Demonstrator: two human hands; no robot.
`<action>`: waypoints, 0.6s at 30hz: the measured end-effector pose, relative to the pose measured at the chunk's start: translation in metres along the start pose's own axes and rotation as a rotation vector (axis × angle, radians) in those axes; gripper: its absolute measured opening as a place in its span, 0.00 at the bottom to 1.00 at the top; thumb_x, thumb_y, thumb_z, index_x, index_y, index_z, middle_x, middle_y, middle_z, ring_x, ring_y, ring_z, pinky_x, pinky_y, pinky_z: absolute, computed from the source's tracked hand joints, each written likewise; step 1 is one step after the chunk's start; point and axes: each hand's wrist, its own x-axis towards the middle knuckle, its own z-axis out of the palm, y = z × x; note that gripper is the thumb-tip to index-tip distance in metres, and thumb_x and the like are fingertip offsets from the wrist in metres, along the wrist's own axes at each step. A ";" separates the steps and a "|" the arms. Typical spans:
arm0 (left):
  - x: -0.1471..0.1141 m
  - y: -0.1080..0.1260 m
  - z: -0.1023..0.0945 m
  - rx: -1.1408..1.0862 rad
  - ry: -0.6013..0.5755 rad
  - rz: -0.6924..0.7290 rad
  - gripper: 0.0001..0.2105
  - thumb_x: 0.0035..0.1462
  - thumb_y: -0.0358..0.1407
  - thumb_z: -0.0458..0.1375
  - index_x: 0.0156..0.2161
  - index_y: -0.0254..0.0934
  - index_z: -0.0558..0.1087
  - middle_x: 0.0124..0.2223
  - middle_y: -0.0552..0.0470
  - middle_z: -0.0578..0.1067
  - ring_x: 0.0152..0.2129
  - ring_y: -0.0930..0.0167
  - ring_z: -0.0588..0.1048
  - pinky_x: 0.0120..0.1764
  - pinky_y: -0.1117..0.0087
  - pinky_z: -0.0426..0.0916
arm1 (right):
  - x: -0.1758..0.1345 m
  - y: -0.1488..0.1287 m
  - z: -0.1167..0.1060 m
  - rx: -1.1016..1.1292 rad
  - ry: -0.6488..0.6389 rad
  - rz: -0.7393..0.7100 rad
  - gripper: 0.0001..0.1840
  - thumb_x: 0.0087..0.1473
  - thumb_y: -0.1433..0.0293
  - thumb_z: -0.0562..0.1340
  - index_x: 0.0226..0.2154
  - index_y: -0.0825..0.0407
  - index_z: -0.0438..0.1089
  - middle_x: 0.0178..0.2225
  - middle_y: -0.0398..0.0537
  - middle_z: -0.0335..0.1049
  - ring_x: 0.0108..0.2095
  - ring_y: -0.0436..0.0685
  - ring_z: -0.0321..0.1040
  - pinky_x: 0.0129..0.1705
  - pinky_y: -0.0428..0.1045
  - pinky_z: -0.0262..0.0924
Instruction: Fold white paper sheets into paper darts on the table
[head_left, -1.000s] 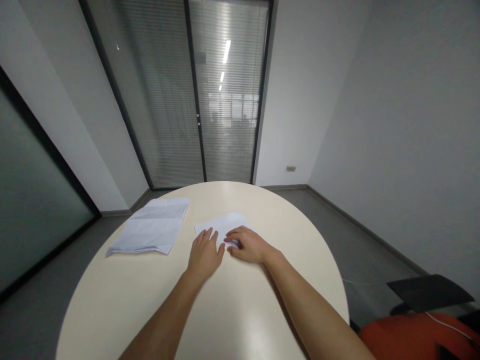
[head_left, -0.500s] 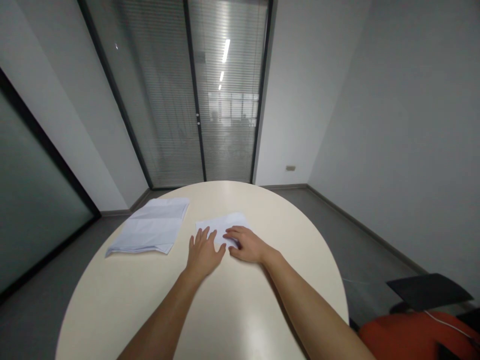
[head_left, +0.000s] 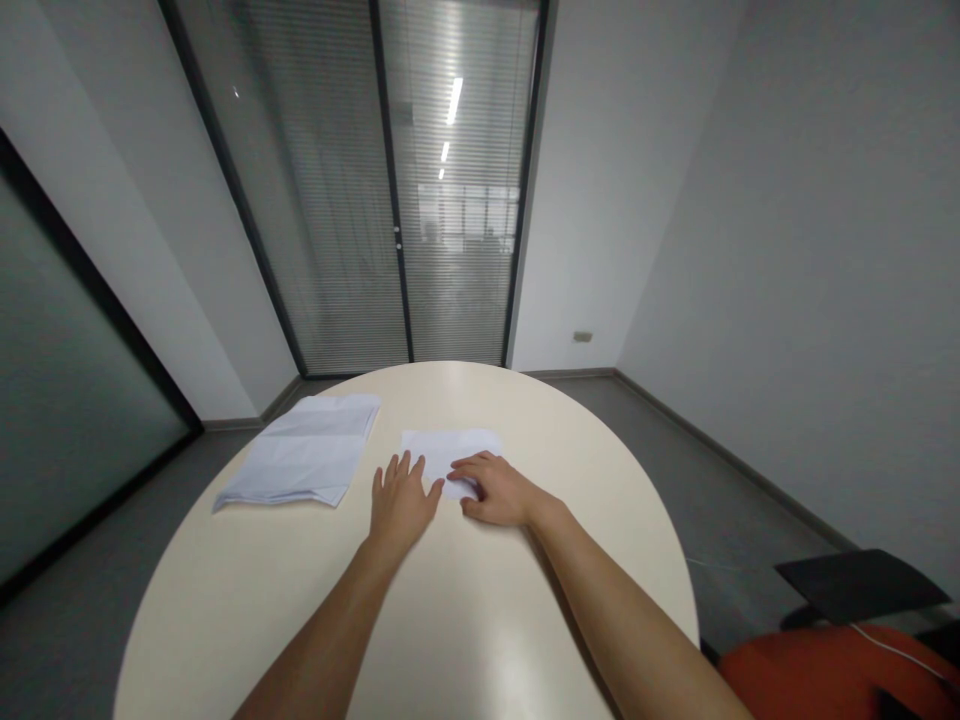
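Observation:
A small folded white sheet [head_left: 442, 442] lies flat near the middle of the table; whether it is cloth or paper I cannot tell. My left hand [head_left: 400, 500] is open at the sheet's near left corner, fingers spread and pointing away from me. Over the sheet's right part rests my right hand [head_left: 496, 490], its fingers loosely bent and its thumb apart from them. It covers the near right corner, and nothing shows inside its grasp. To the left lies a larger stack of creased white sheets [head_left: 304, 450], apart from both hands.
The round cream table [head_left: 442, 620] has its curved edge on both sides. An orange chair seat [head_left: 810, 670] with a black armrest [head_left: 859, 583] and a thin white cable stands at lower right. Glass panels with blinds [head_left: 337, 250] rise beyond the table.
The small white sheet has turned slightly, and its far edge now runs more level. My left hand has shifted a little left and toward me. My right hand stays nearly in place.

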 end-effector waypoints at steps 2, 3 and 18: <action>0.000 -0.001 0.000 0.009 0.011 -0.008 0.28 0.66 0.48 0.51 0.64 0.34 0.69 0.69 0.36 0.63 0.67 0.49 0.59 0.66 0.44 0.51 | 0.000 0.001 0.002 0.003 0.001 0.006 0.28 0.50 0.70 0.66 0.55 0.52 0.75 0.59 0.57 0.71 0.58 0.67 0.67 0.62 0.62 0.57; 0.000 -0.001 0.000 0.011 0.012 -0.010 0.28 0.65 0.48 0.52 0.64 0.35 0.69 0.69 0.36 0.63 0.67 0.49 0.59 0.66 0.44 0.51 | 0.000 0.002 0.003 0.008 0.005 0.010 0.27 0.50 0.69 0.66 0.55 0.51 0.75 0.59 0.57 0.71 0.58 0.67 0.67 0.62 0.62 0.57; 0.000 -0.007 0.001 -0.031 -0.090 0.020 0.36 0.64 0.57 0.50 0.69 0.37 0.61 0.73 0.36 0.55 0.71 0.47 0.49 0.67 0.43 0.45 | -0.004 0.011 0.005 0.032 -0.033 0.090 0.30 0.52 0.65 0.67 0.59 0.48 0.72 0.65 0.56 0.64 0.67 0.73 0.56 0.67 0.69 0.49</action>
